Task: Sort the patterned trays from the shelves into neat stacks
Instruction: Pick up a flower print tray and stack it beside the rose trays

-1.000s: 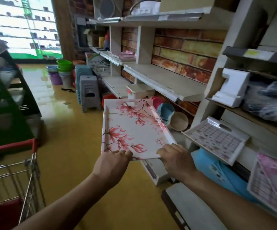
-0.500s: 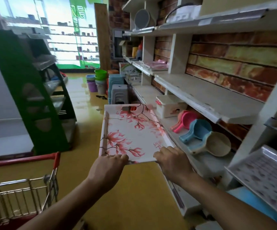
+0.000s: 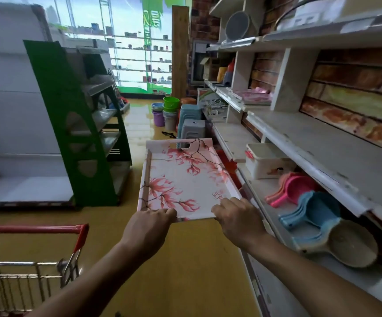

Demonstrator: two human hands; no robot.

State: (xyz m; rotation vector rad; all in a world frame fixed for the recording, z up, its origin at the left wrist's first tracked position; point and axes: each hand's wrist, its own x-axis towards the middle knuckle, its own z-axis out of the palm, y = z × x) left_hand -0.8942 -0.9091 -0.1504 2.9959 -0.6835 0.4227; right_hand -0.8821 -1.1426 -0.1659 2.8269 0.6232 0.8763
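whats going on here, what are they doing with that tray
A person stands in a shop aisle holding a floral tray level by its near edge, left hand and right hand each gripping a corner. It hangs over the yellow floor beside the low shelf, not yet set down. A pile of pink trays lies on a farther shelf.

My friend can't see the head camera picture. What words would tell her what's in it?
Two hands, the left hand and right hand, hold the near edge of a white tray with pink flowers, out over a yellow shop floor. Shelves with colourful scoops run along the right, and a red shopping cart stands at lower left.
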